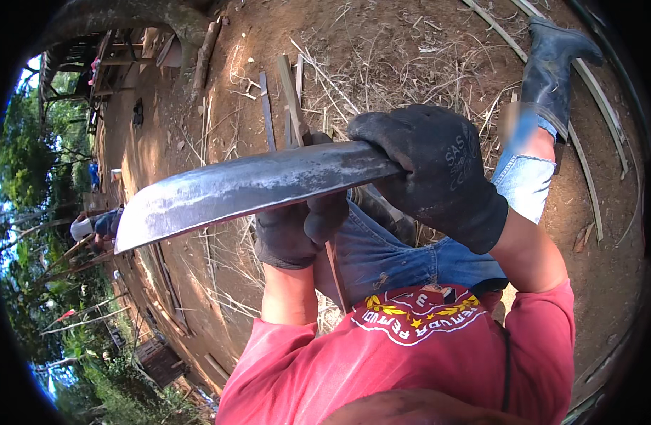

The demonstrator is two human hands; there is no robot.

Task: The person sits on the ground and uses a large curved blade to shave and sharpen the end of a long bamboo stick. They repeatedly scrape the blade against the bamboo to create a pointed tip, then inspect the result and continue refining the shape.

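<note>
A machete point(247, 185) with a broad, scuffed steel blade lies across the middle of the view, its wide tip to the left. My right hand point(432, 159), in a black work glove, is closed round its handle, which the fingers hide. Beneath the blade, my left hand point(290, 234), also gloved, is closed round a narrow wooden strip point(336, 278). The strip comes out below the thumb toward my shirt and seems to run on past the blade's far side. The blade covers part of the left fingers, so whether it touches the strip I cannot tell.
Loose slats point(267, 110) and thin shavings point(439, 64) litter the brown dirt. My leg in torn jeans point(527, 180) and a dark rubber boot point(548, 71) stretch to the right, beside long pale strips point(598, 99). Another person point(99, 225) is far left, near trees.
</note>
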